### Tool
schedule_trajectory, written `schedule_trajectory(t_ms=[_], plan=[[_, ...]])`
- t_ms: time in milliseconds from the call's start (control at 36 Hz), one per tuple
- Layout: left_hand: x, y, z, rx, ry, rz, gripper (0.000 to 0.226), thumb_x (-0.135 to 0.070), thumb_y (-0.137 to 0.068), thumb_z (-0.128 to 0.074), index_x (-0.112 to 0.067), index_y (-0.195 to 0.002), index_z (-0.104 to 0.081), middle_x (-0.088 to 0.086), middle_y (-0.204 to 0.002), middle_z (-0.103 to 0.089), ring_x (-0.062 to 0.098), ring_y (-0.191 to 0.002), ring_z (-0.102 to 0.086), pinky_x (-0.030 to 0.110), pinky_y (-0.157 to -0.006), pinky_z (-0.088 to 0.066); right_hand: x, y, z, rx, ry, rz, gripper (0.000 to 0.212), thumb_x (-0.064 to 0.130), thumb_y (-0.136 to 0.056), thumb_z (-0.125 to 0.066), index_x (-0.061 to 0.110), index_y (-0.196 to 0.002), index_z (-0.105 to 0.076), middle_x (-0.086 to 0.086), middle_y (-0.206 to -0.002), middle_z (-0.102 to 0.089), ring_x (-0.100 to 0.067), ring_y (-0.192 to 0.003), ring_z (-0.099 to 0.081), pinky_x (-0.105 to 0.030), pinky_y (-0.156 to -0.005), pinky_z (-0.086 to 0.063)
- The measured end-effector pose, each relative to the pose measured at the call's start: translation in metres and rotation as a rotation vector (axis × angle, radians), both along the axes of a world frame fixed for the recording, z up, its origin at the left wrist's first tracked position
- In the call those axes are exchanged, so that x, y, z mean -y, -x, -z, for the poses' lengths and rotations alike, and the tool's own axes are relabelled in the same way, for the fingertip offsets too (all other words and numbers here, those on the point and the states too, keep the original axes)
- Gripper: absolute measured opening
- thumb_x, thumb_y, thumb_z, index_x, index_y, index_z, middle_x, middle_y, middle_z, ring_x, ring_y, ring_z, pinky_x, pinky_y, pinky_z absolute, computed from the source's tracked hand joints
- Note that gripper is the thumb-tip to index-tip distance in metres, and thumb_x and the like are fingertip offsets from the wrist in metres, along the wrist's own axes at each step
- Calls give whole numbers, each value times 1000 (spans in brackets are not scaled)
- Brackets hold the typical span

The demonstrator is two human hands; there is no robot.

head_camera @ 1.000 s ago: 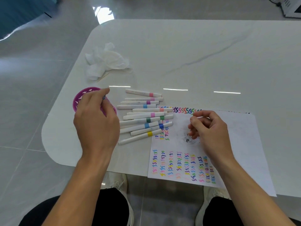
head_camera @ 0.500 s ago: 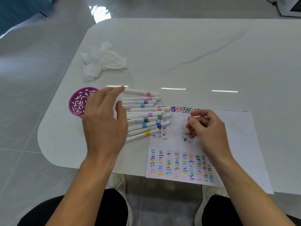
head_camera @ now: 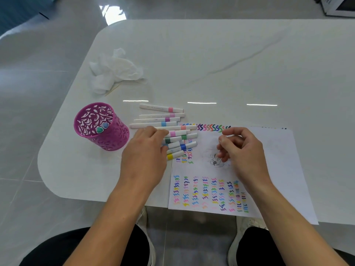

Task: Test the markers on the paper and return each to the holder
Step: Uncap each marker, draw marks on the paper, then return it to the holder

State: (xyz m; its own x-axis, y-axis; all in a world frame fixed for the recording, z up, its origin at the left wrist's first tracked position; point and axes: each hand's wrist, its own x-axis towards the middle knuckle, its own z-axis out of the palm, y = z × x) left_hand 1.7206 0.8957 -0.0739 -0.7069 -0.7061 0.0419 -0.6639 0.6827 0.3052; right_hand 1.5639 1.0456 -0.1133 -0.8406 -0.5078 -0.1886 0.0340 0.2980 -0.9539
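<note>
A white marbled table (head_camera: 211, 54) fills most of the view, seen from above by a seated person. A large sheet of paper (head_camera: 269, 160) lies at its near edge and to the right, slightly overhanging, with rows of coloured zigzag strokes (head_camera: 209, 192) along its near part, another row along its far edge, and a small dark sketch (head_camera: 214, 161) in the middle. The left hand (head_camera: 146, 150) lies palm down on the near end of a loose row of white markers (head_camera: 169, 120), its fingers bent over them; whether it has hold of one cannot be told. The right hand (head_camera: 244, 150) hovers over the paper beside the sketch, fingers loosely curled, thumb and forefinger a little apart, with nothing visible between them. A crumpled white tissue (head_camera: 115, 72) sits farther back on the left. The holder (head_camera: 115, 135), a purple cup with cut-out walls, stands upright near the table's left corner, just beside the left hand and the markers. The markers lie side by side between holder and paper, some ends resting on the sheet. Two capped markers (head_camera: 102, 127) stand inside the holder, one teal and one blue.
</note>
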Motion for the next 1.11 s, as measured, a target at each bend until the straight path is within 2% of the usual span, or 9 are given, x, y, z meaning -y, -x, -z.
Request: schedule_trajectory(t_ms=[111, 278, 500, 639, 750, 861, 917, 1000, 1111], plan=[[1, 2, 3, 23, 20, -17, 35, -28, -98, -60, -24, -133, -60, -3, -125, -61, 15, -113, -53, 31, -87, -51, -1, 0, 1, 10, 7, -1, 8, 16, -100, -68, 18, -108, -66, -1, -78, -76, -9, -60, -69, -18, -58, -54], [3, 5, 7, -1, 12, -48, 23, -23, -93, -66, -17, -115, -67, 1, -112, -63, 14, -100, -52, 27, -78, -46, 1, 1, 3, 31, 31, 0, 7, 13, -100, -68, 19, -105, -66, 0, -76, -76, -11, -59, -68, -19, -58, -53], [2, 8, 11, -5, -12, -67, 20, -23, -89, -71, -17, -106, -64, 2, -111, -60, 11, -97, -44, 27, -79, -45, 2, 1, 3, 33, 34, 0, 7, 14, -99, -68, 19, -104, -66, 0, -75, -76, -11, -59, -67, -20, -58, -52], [1, 10, 10, -21, -24, -60, 18, -17, -89, -71, -18, -104, -61, 1, -109, -61, 10, -94, -41, 24, -76, -39, 1, 1, 2, 38, 44, 0, 7, 13, -99, -68, 17, -104, -66, 0, -74, -75, -11, -58, -67, -19, -57, -52], [-3, 12, 6, -62, -36, -46, 22, -11, -87, -74, -17, -104, -61, 2, -106, -64, 13, -91, -47, 27, -75, -42, 0, 2, 2, 40, 46, 0, 7, 13, -99, -68, 18, -104, -66, 0, -74, -75, -11, -58, -67, -19, -57, -52], [-8, 18, 2, -162, -65, 33, 16, -5, -92, -65, -15, -104, -63, 2, -103, -65, 19, -94, -53, 35, -77, -50, -2, 2, 1, 36, 42, -5, 7, 12, -99, -68, 18, -103, -67, 0, -74, -75, -10, -58, -67, -19, -57, -52], [-12, 21, 1, -209, -92, 73, 15, -6, -94, -64, -15, -106, -64, -1, -103, -64, 17, -96, -52, 31, -79, -47, -3, 2, -1, 30, 39, -15, 6, 12, -99, -68, 18, -101, -68, 0, -75, -75, -9, -58, -67, -19, -57, -53], [-18, 25, -2, -256, -132, 111, 18, -11, -95, -64, -19, -111, -65, -9, -102, -61, 7, -93, -49, 13, -79, -37, -4, 2, -4, 18, 38, -45, 6, 12, -99, -69, 17, -100, -69, -1, -76, -75, -10, -60, -68, -19, -57, -54], [-26, 30, -6, -252, -174, 214, 34, -15, -97, -61, -25, -130, -60, -16, -99, -55, 1, -90, -47, 2, -77, -33, -6, 0, -9, 5, 53, -117, 6, 12, -97, -70, 18, -100, -70, 0, -79, -76, -12, -62, -70, -19, -59, -54]])
